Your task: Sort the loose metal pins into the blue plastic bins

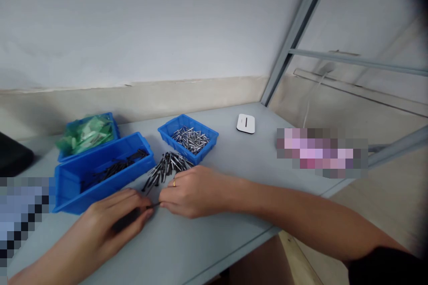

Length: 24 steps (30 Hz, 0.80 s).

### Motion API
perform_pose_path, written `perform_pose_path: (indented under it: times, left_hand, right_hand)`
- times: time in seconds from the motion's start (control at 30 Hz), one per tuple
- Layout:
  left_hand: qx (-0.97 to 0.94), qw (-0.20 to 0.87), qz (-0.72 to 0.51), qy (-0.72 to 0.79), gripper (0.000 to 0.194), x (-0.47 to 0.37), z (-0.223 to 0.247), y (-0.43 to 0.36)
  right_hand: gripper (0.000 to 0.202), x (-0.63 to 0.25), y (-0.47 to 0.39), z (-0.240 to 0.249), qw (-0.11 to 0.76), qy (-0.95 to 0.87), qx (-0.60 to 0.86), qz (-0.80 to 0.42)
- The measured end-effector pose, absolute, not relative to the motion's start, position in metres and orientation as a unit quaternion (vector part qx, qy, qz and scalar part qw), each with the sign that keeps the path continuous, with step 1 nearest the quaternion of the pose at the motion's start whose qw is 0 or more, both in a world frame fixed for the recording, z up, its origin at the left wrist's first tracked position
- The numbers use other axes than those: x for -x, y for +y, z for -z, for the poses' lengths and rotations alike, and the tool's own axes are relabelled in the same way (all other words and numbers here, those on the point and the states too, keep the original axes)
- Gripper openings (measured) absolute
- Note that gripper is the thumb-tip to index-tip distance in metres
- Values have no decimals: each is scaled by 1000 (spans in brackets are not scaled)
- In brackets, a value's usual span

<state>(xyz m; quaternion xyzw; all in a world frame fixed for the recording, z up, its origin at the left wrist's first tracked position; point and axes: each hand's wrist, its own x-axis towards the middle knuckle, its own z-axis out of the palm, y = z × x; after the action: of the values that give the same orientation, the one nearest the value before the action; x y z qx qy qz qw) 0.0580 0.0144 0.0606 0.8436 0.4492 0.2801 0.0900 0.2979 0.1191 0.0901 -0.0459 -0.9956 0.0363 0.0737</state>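
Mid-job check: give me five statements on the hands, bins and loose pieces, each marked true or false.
1. The left hand and right hand pinch one thin dark piece. True.
2. The small blue plastic bin holds green plastic packaging. False: it holds silvery metal pins.
3. A loose pile of dark and silvery pieces lies on the grey tabletop. True.
4. The long blue plastic bin contains dark pieces. True.
5. The white rounded-square device sits inside a bin. False: it rests on the tabletop.
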Motion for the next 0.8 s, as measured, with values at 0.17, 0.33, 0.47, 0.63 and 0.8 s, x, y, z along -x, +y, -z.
perform_pose_path:
  times: [0.17,0.33,0.47,0.63,0.8]
  left_hand:
    - [-823,96,-304,470,9,-57,-61,12]
    - [-761,136,-310,554,19,-53,-58,8]
    - [-771,181,-305,529,13,-48,-59,8]
    - [-654,249,-361,617,28,-44,-62,5]
    - [-641,302,-358,608,29,-38,-57,8]
  right_hand:
    - [26,-298,120,-91,67,-995,59,-35]
    - [34,-292,117,-88,91,-993,67,-37]
    - [33,-282,112,-88,86,-994,58,-44]
    - [41,-275,110,-98,99,-989,98,-58]
    - [30,-280,116,-90,214,-973,79,-40]
